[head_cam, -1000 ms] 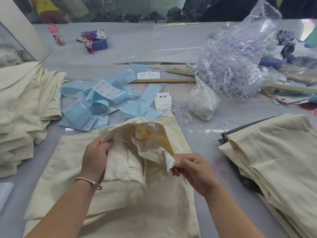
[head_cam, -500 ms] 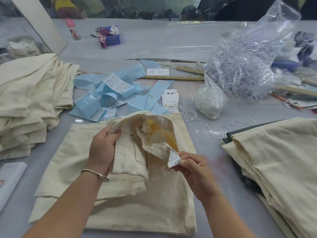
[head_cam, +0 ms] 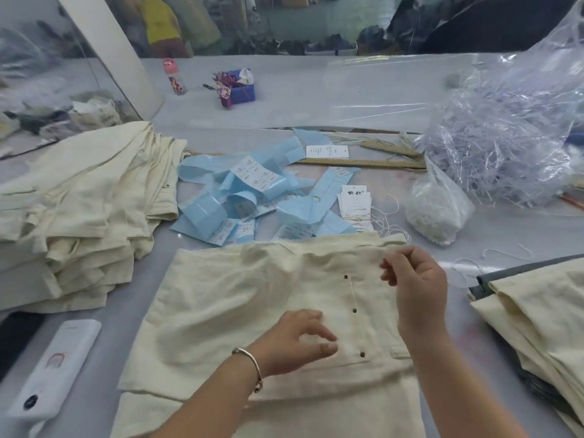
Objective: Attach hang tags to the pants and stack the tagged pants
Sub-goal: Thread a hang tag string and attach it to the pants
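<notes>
Pants (head_cam: 240,311) lie flat on the table (head_cam: 493,235) right in front of me, cream fabric, waistband toward the far edge, a row of small dark buttons running down the front.

Left hand (head_cam: 297,341) rests low on the pants near the button line, fingers loosely curled, thumb and forefinger close together. I cannot tell whether it pinches cloth or only touches it. A thin bracelet (head_cam: 252,365) sits on that wrist.

Right hand (head_cam: 414,279) is up near the waistband, thumb and forefinger tips brought together; whether anything sits between them I cannot make out.

Hang tags (head_cam: 355,205), a small white stack tied with string, lie just beyond the waistband, beside a scatter of blue paper strips (head_cam: 240,197). Loose white strings (head_cam: 392,222) trail off the tags toward the right.

Left of the work: a tall pile of folded cream pants (head_cam: 79,210). Right edge: another pile of cream pants (head_cam: 537,311) lying over something dark.

Further right, a small clear bag (head_cam: 437,213) of pale bits stands near a big plastic bag (head_cam: 505,147) full of shredded clear strips. Two wooden rulers (head_cam: 363,162) lie beyond the blue strips. A white phone (head_cam: 53,371) lies at near left.
</notes>
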Motion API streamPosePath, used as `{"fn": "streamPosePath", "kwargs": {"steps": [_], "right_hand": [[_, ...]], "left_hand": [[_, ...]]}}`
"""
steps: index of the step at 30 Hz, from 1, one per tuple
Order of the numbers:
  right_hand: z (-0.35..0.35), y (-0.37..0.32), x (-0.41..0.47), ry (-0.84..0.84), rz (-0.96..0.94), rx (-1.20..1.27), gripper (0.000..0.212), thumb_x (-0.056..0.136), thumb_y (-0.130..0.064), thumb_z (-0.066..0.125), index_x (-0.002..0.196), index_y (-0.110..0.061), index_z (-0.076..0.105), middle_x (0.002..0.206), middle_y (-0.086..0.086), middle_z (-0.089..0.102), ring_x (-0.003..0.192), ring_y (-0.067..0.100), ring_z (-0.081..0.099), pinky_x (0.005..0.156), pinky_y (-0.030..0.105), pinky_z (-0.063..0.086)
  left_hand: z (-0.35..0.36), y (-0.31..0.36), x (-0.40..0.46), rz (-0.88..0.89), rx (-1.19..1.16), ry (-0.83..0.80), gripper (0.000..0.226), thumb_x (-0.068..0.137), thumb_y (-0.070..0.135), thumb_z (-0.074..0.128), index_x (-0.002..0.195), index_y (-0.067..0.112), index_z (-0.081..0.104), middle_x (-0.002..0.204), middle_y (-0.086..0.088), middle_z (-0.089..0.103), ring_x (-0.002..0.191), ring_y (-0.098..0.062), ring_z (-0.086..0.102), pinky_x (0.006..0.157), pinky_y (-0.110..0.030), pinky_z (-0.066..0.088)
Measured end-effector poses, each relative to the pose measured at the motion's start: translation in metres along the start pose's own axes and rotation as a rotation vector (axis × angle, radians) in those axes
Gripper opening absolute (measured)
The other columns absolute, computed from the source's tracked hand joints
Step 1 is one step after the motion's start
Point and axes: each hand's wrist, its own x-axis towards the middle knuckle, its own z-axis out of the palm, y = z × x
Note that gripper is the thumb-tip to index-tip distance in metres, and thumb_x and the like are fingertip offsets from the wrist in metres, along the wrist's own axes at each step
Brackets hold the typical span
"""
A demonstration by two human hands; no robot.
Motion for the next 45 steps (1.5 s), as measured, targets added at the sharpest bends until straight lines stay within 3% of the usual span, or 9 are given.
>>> {"fn": "streamPosePath", "kwargs": {"steps": [6, 10, 16, 21, 25, 29, 34, 39, 45], "right_hand": [[0.071, 0.037, 0.016, -0.178, 0.055, -0.247, 0.017, 0.079, 0.003, 0.064, 0.066, -0.007, 0.061, 0.059, 0.005, 0.058, 0.055, 0.015, 0.051, 0.059, 0.033, 0.043], [0.110, 0.073, 0.033, -0.185, 0.112, -0.447, 0.017, 0.075, -0.001, 0.066, 0.064, -0.014, 0.061, 0.059, 0.001, 0.060, 0.056, 0.011, 0.050, 0.061, 0.032, 0.043], [0.166, 0.093, 0.065, -0.203, -0.037, -0.666, 0.017, 0.076, -0.005, 0.065, 0.076, -0.022, 0.061, 0.075, -0.007, 0.064, 0.068, 0.006, 0.054, 0.062, 0.017, 0.040], [0.214, 0.093, 0.101, -0.167, -0.227, -0.770, 0.022, 0.080, -0.003, 0.059, 0.093, -0.020, 0.061, 0.090, -0.009, 0.061, 0.083, 0.013, 0.054, 0.068, 0.026, 0.039], [0.256, 0.101, 0.149, -0.315, -0.187, -0.958, 0.038, 0.088, -0.015, 0.058, 0.125, -0.020, 0.052, 0.121, -0.002, 0.057, 0.116, 0.019, 0.048, 0.088, 0.033, 0.042], [0.293, 0.113, 0.187, -0.492, -0.162, -1.157, 0.073, 0.087, -0.025, 0.065, 0.148, -0.015, 0.026, 0.151, 0.004, 0.034, 0.138, 0.023, 0.028, 0.105, 0.041, 0.035], [0.308, 0.124, 0.208, -0.502, 0.137, -0.944, 0.080, 0.075, -0.027, 0.080, 0.142, -0.017, 0.038, 0.122, 0.006, 0.053, 0.119, 0.027, 0.049, 0.100, 0.046, 0.043], [0.298, 0.126, 0.207, -0.473, 0.209, -0.747, 0.020, 0.072, -0.006, 0.081, 0.081, 0.002, 0.065, 0.081, 0.011, 0.066, 0.082, 0.028, 0.063, 0.078, 0.037, 0.054], [0.282, 0.127, 0.185, -0.560, 0.249, -0.645, 0.036, 0.070, -0.016, 0.085, 0.081, 0.012, 0.064, 0.073, 0.008, 0.060, 0.070, 0.015, 0.049, 0.064, 0.028, 0.038]], "left_hand": [[-0.081, -0.041, 0.019, 0.002, -0.320, 0.382, 0.018, 0.086, 0.013, 0.069, 0.076, 0.026, 0.075, 0.080, 0.003, 0.074, 0.075, -0.008, 0.068, 0.077, -0.030, 0.053], [-0.128, -0.086, 0.038, 0.014, -0.155, 0.695, 0.023, 0.084, 0.011, 0.071, 0.083, 0.033, 0.071, 0.090, 0.024, 0.068, 0.091, 0.001, 0.059, 0.073, -0.006, 0.041], [-0.133, -0.121, 0.074, 0.041, 0.239, 0.355, 0.047, 0.096, 0.043, 0.051, 0.142, 0.037, 0.041, 0.145, 0.025, 0.033, 0.143, 0.000, 0.017, 0.116, -0.024, 0.005], [-0.119, -0.132, 0.084, 0.153, 0.327, 0.390, 0.052, 0.085, 0.064, 0.036, 0.124, 0.038, 0.058, 0.137, 0.033, 0.040, 0.139, 0.006, 0.022, 0.118, -0.026, 0.001], [-0.115, -0.136, 0.082, 0.311, 0.342, 0.520, 0.041, 0.080, 0.053, 0.048, 0.102, 0.030, 0.073, 0.117, 0.020, 0.064, 0.120, -0.008, 0.057, 0.103, -0.026, 0.028], [-0.120, -0.137, 0.090, 0.379, 0.320, 0.580, 0.036, 0.070, 0.055, 0.053, 0.086, 0.033, 0.076, 0.103, 0.019, 0.069, 0.108, -0.006, 0.061, 0.091, -0.026, 0.038], [-0.137, -0.145, 0.103, 0.296, -0.002, 0.571, 0.036, 0.061, 0.057, 0.068, 0.088, 0.035, 0.074, 0.099, 0.026, 0.062, 0.100, 0.009, 0.053, 0.092, -0.023, 0.038], [-0.154, -0.141, 0.115, 0.279, 0.057, 0.436, 0.046, 0.062, 0.060, 0.069, 0.091, 0.024, 0.074, 0.091, 0.016, 0.061, 0.091, -0.005, 0.055, 0.087, -0.026, 0.043], [-0.152, -0.143, 0.116, 0.225, 0.032, 0.429, 0.038, 0.062, 0.054, 0.074, 0.087, 0.025, 0.074, 0.085, 0.018, 0.057, 0.089, -0.003, 0.053, 0.085, -0.028, 0.044]]}}
